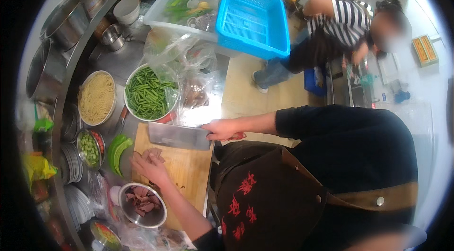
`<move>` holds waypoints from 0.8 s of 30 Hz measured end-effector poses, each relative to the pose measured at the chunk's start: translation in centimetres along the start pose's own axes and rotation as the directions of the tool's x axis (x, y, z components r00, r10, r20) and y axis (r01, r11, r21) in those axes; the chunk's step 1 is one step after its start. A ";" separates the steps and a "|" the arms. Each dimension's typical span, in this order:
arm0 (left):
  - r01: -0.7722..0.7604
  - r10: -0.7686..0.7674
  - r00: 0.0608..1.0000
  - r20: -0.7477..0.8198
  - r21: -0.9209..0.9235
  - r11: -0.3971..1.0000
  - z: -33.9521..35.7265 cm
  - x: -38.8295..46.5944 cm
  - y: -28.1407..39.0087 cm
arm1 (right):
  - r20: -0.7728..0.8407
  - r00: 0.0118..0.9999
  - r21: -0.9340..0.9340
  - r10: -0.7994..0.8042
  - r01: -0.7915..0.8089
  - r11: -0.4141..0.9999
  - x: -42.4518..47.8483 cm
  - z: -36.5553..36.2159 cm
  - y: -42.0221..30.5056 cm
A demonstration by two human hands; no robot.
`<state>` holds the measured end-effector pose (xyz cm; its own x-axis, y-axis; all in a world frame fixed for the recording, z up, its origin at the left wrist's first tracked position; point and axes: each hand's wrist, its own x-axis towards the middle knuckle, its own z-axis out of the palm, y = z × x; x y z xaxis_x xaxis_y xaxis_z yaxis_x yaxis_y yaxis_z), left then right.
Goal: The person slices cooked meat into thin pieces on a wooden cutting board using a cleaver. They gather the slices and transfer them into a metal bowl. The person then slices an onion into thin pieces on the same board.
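Observation:
My right hand (227,130) grips the handle of a broad-bladed cleaver (179,136), its blade lying across one end of a wooden cutting board (191,164). At the board's far edge, my left hand (150,169) touches a small pile of sliced brownish meat (153,155); its fingers are apart. Beside my left forearm, a steel bowl (161,212) holds more meat slices (142,199). Cut green peppers (118,153) lie on the counter just past the board.
Around the board are a bowl of cut green beans (147,91), noodles (96,98), diced vegetables (88,148), stacked plates (72,162) and plastic bags (198,91). A blue basket (253,17) adjoins a translucent tub (156,13). Another person (337,27) stands across the floor.

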<state>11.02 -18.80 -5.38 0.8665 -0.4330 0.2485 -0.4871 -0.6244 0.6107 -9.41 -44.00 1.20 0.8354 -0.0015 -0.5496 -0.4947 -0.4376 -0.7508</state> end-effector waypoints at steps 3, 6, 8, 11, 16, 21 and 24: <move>-0.029 0.020 0.998 0.058 0.163 0.986 2.5 1.4 -4.7 | 0.007 1.000 0.056 -0.019 0.018 0.998 2.0 1.1 1.1; -0.069 0.048 0.984 0.173 0.115 0.991 1.8 0.4 -4.3 | 0.053 0.998 0.139 0.018 -0.025 0.990 2.7 1.4 0.9; 0.002 -0.011 0.975 0.221 0.040 0.999 0.7 -2.2 -3.1 | 0.085 0.996 0.157 -0.024 0.011 0.988 3.9 1.9 0.6; 0.049 -0.048 0.977 0.206 0.000 0.999 -0.8 -4.7 2.2 | 0.130 0.983 0.148 -0.130 0.110 0.983 6.3 2.6 1.5; 0.183 -0.167 0.975 -0.144 0.112 0.977 -3.7 -11.9 5.6 | 0.315 0.921 0.119 -0.230 0.202 0.972 9.5 3.2 -1.6; 0.436 -0.387 0.853 -0.350 0.069 0.897 -1.1 -13.5 4.4 | 0.481 0.844 0.019 -0.238 0.261 0.965 11.9 2.8 -2.5; 0.510 -0.432 0.818 -0.380 0.133 0.850 0.2 -13.3 2.7 | 0.568 0.805 -0.055 -0.175 0.249 0.967 12.2 3.8 -2.5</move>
<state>-1.86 -14.82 -7.15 0.9607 0.1626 0.2252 0.0139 -0.8379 0.5457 1.15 -39.54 -5.02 0.6229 0.5857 -0.5186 -0.2573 -0.4727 -0.8428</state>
